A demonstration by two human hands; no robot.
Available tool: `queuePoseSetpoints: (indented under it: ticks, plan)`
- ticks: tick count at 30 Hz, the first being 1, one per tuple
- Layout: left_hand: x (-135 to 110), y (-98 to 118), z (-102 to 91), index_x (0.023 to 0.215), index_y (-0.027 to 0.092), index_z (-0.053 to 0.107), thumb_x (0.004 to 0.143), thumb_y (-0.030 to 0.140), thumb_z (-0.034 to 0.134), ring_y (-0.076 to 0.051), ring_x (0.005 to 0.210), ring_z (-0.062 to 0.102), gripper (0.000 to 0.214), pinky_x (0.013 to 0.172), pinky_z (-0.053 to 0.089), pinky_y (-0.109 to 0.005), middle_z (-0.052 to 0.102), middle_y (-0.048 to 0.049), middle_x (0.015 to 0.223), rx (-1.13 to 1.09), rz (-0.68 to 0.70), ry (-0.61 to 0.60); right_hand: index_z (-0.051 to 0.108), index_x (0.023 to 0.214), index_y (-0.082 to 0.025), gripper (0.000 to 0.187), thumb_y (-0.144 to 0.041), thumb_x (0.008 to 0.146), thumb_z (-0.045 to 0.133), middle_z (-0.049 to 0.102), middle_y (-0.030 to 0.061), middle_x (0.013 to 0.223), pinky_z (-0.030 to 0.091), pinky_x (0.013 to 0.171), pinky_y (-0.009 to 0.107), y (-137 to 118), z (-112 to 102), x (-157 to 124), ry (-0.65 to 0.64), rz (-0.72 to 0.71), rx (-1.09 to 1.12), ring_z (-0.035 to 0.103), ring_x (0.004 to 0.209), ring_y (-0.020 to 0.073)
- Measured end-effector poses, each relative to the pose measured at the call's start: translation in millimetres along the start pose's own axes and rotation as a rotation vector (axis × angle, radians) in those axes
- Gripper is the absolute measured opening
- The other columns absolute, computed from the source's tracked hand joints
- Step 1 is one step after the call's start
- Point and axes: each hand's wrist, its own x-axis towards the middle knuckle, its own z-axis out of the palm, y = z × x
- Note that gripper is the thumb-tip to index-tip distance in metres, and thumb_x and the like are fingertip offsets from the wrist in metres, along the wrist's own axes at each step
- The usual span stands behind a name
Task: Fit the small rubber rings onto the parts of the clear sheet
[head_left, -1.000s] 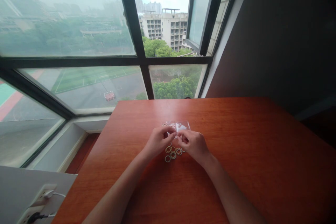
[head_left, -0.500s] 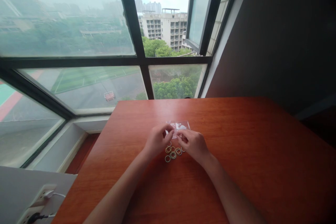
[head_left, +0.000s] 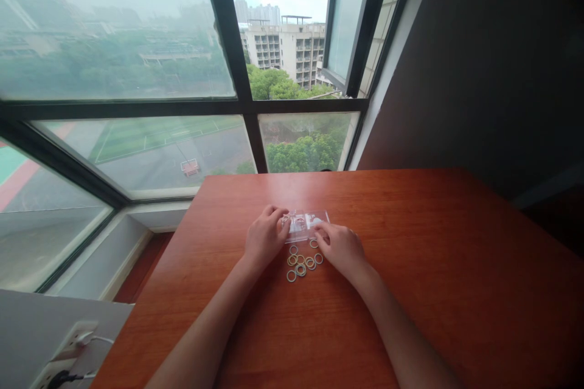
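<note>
A flat clear plastic case [head_left: 298, 234] lies on the table, with whitish and shiny shapes showing through it. My left hand [head_left: 268, 234] curves around the left end of the case, thumb at the front and fingers behind. At the right front corner, my right hand [head_left: 340, 246] has its fingers bent in against the case; its fingertips are partly hidden. Several thin pale and yellowish rings [head_left: 300, 269] lie in a loose group just in front of the case, between my wrists. Some of them overlap.
The reddish-brown wooden table [head_left: 433, 267] reaches back to dark-framed windows [head_left: 249, 106]. A dark wall [head_left: 479, 73] stands on the right. At lower left, a wall socket [head_left: 75, 340] has plugs and cables in it.
My hands have moved apart from the middle of the case, the left one leftward and the right one slightly rightward. More of the case and the rings now shows.
</note>
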Motion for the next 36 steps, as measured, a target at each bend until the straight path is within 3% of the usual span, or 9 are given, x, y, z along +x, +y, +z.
queuePoseSetpoints:
  ticks: [3,9,15,23,31,36]
  plan:
    - [-1,-3,-1.0,0.109,0.024,0.063,0.090,0.034,0.050,-0.017,0.077,0.061,0.025,0.065,0.045,-0.026,0.060,-0.0049,0.103,0.033,0.000,-0.022,0.068,0.103,-0.029,0.021,-0.027,0.088,0.054,0.073,0.0034,0.086,0.035,0.060,0.024,2,0,0,-0.035,0.028,-0.041,0.066,0.074,0.0184]
    - [-1,-7,0.7,0.105,0.024,0.065,0.092,0.035,0.048,-0.017,0.081,0.061,0.024,0.069,0.047,-0.026,0.058,-0.0052,0.104,0.035,0.040,-0.033,0.069,0.102,-0.034,0.024,-0.022,0.087,0.053,0.074,0.0000,0.092,0.037,0.062,0.024,-3,3,-2,-0.073,-0.048,0.017,0.067,0.080,0.0185]
    - [-2,-8,0.8,0.096,0.023,0.067,0.092,0.034,0.048,-0.017,0.082,0.060,0.022,0.070,0.047,-0.026,0.057,-0.0051,0.102,0.026,0.064,-0.040,0.070,0.105,-0.033,0.028,-0.020,0.087,0.053,0.074,0.0002,0.094,0.040,0.066,0.024,-3,4,-2,-0.081,-0.084,0.039,0.068,0.081,0.0183]
    - [-3,-6,-4.4,0.100,0.024,0.065,0.090,0.034,0.051,-0.016,0.078,0.060,0.020,0.068,0.046,-0.025,0.058,-0.0046,0.103,0.044,0.065,-0.035,0.070,0.105,-0.030,0.025,-0.023,0.088,0.054,0.074,0.0010,0.098,0.041,0.070,0.023,1,1,-1,-0.113,-0.109,0.096,0.067,0.084,0.0169]
    - [-5,-4,-13.8,0.096,0.024,0.066,0.089,0.032,0.050,-0.016,0.076,0.059,0.019,0.067,0.044,-0.025,0.061,-0.0038,0.096,0.020,0.071,-0.058,0.071,0.084,-0.024,0.014,-0.020,0.083,0.058,0.069,-0.0018,0.071,0.035,0.058,0.020,3,-10,-6,-0.194,-0.217,0.220,0.059,0.061,0.0112]
    - [-6,-4,-16.6,0.091,0.024,0.066,0.088,0.029,0.050,-0.016,0.075,0.060,0.017,0.064,0.042,-0.024,0.063,-0.0020,0.086,0.037,0.069,-0.097,0.071,0.082,-0.024,0.015,-0.016,0.078,0.060,0.067,-0.0041,0.067,0.033,0.056,0.019,6,-14,-8,-0.260,-0.238,0.224,0.056,0.058,0.0099]
